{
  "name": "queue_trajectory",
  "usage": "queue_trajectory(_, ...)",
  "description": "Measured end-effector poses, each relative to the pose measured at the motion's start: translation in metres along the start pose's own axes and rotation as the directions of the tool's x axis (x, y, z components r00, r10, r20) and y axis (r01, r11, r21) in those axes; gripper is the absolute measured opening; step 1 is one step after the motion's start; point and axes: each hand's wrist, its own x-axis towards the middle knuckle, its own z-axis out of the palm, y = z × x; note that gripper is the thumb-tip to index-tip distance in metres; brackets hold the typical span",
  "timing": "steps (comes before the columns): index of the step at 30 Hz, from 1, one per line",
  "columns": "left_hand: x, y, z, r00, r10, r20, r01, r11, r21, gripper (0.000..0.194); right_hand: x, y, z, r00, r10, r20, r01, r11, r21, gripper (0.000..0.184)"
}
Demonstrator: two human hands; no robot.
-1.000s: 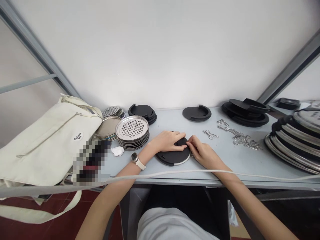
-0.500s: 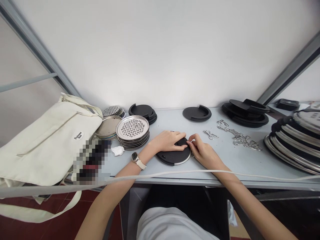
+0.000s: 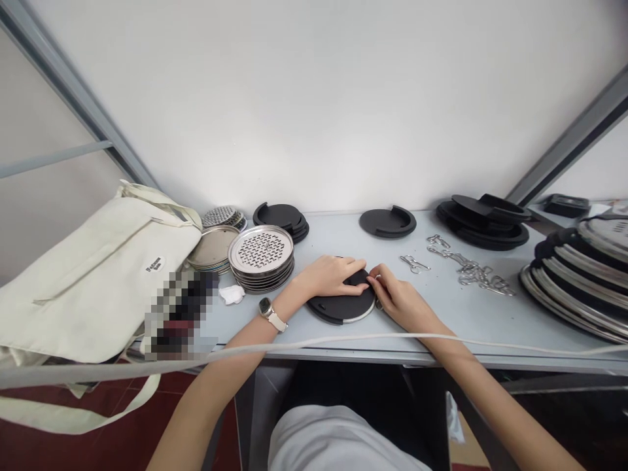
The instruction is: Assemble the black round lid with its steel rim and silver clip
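Note:
A black round disc [image 3: 338, 307] with a strip of silver metal rim showing lies flat on the table near its front edge. My left hand [image 3: 333, 276] reaches over the top of it, thumb and fingers closed on its far right part. At the disc's right edge, my right hand [image 3: 395, 294] is closed in a pinch, its fingertips close to those of my left hand. What the pinch holds is hidden; a small bit of metal peeks out beneath these fingers. Right of my hands lie a loose metal clip [image 3: 415, 263] and a heap of similar clips [image 3: 478, 276].
Perforated metal discs [image 3: 261, 252] are stacked left of my hands, beside plain metal discs [image 3: 214, 247]. Black round pieces [image 3: 387, 223] stand along the wall. A tall stack of rimmed discs [image 3: 579, 281] is at right, a cream bag [image 3: 98, 275] at left. A white cable [image 3: 343, 340] crosses the front.
The view has shifted very slightly. Both hands keep their places at the black disc, with no clear movement of the fingers.

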Motion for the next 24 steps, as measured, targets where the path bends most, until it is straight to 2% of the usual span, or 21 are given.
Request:
queue_trajectory(16, -0.0009, 0.0003, -0.001, 1.0, 0.029, -0.007, -0.029, 0.999, 0.025, 0.028, 0.0001, 0.0026, 0.0014, 1.0, 0.017, 0.017, -0.017, 1.0, 0.001, 0.015)
queue_trajectory(24, -0.0007, 0.0014, -0.0008, 1.0, 0.007, 0.001, -0.007, 1.0, 0.006, 0.028, 0.0002, 0.0003, 0.0004, 1.0, 0.029, 0.008, -0.029, 1.0, 0.0, 0.014)
